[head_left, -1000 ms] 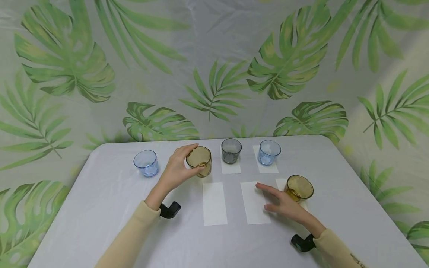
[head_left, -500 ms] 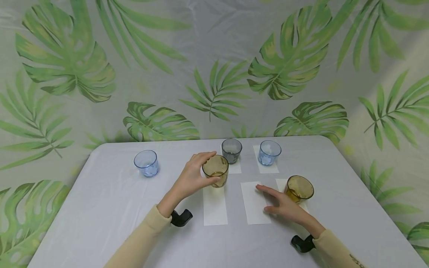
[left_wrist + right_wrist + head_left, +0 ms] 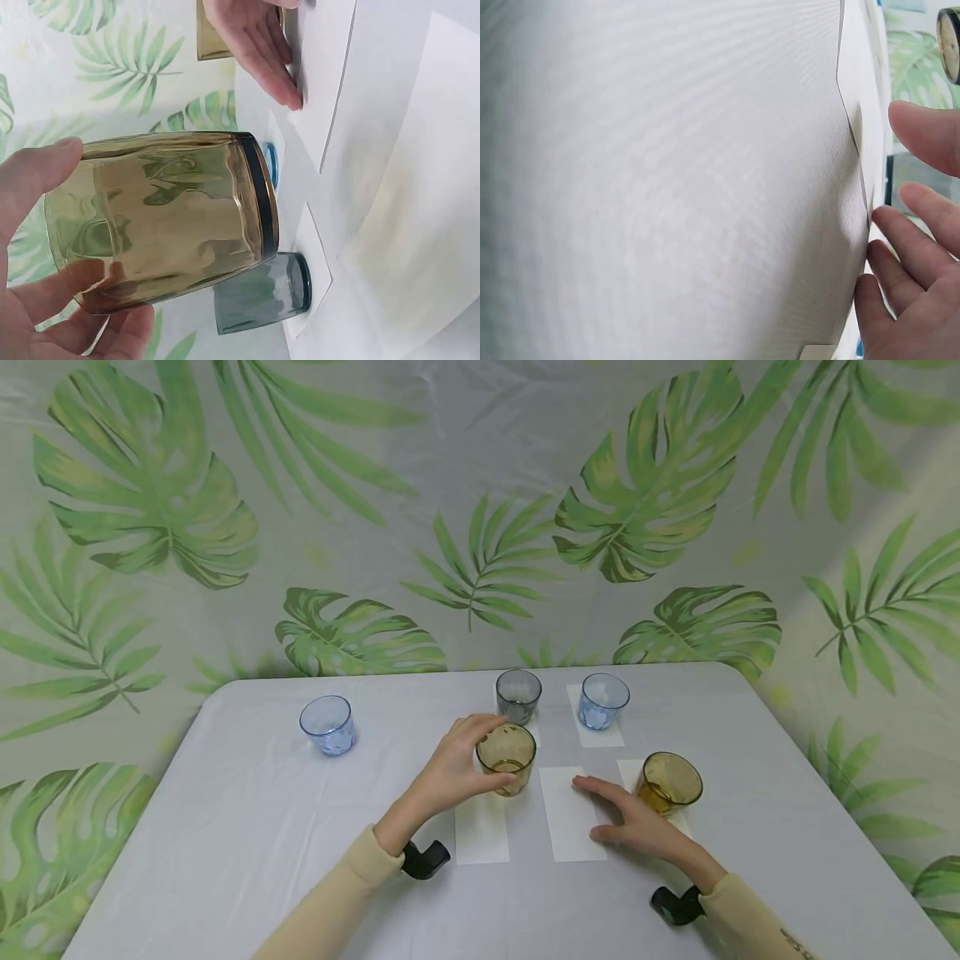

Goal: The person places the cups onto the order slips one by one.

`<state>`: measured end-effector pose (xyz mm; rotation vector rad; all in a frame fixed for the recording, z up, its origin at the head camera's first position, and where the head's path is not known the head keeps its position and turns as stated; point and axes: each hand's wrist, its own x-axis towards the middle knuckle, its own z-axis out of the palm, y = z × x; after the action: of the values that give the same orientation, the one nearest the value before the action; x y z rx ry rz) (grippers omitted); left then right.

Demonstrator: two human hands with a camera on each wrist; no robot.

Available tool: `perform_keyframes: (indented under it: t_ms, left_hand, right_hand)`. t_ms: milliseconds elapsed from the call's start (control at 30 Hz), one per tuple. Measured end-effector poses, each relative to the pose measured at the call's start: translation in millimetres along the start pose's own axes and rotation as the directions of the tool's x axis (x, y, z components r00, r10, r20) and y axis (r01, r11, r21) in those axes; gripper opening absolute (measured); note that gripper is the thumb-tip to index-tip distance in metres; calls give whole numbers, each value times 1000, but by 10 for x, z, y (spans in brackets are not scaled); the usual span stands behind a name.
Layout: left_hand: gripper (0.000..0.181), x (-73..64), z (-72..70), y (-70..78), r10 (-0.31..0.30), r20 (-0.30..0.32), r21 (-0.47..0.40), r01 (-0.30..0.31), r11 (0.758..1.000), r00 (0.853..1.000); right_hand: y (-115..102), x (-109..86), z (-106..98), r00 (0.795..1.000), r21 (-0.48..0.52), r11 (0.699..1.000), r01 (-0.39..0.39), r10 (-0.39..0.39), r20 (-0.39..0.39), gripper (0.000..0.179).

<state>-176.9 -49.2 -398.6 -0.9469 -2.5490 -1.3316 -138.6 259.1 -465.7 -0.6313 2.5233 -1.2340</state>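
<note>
My left hand (image 3: 457,768) grips an amber glass (image 3: 507,752) between thumb and fingers. In the left wrist view this amber glass (image 3: 165,217) is lifted above the table, its base turned toward the white surface. My right hand (image 3: 633,818) holds nothing; its fingers are extended over a white paper rectangle (image 3: 564,802), and its fingertips (image 3: 881,217) lie low at the table in the right wrist view. Right behind that hand stands a second amber glass (image 3: 672,781), partly covered by it. Another white paper (image 3: 482,831) lies below the held glass.
Behind the held glass a grey glass (image 3: 517,693) stands on paper. A blue glass (image 3: 602,703) is on paper to its right, and another blue glass (image 3: 327,727) stands at the left on the white tablecloth (image 3: 225,827). A leaf-patterned cloth (image 3: 480,527) hangs behind.
My left hand has carried the amber glass rightward and nearer to me, from left of the grey glass to in front of it. The right hand has stayed in place.
</note>
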Motion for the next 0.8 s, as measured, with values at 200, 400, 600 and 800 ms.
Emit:
perform_keyframes:
  t_ms: [200, 400, 600, 800]
  left_hand:
    - [70, 9, 109, 22, 13, 28, -1, -13, 1000, 1000]
    - [71, 19, 231, 69, 26, 58, -4, -25, 1000, 998]
    - [71, 33, 367, 114, 21, 107, -12, -20, 1000, 994]
    - [71, 52, 472, 153, 11, 140, -33, -6, 999, 990]
  right_hand:
    - [1, 1, 0, 1000, -23, 1000, -1, 1, 3, 69]
    - [38, 3, 15, 1000, -36, 999, 5, -5, -2, 69]
    - [28, 4, 13, 1000, -32, 999, -1, 1, -2, 69]
    - [8, 10, 7, 1000, -34, 999, -26, 26, -3, 67]
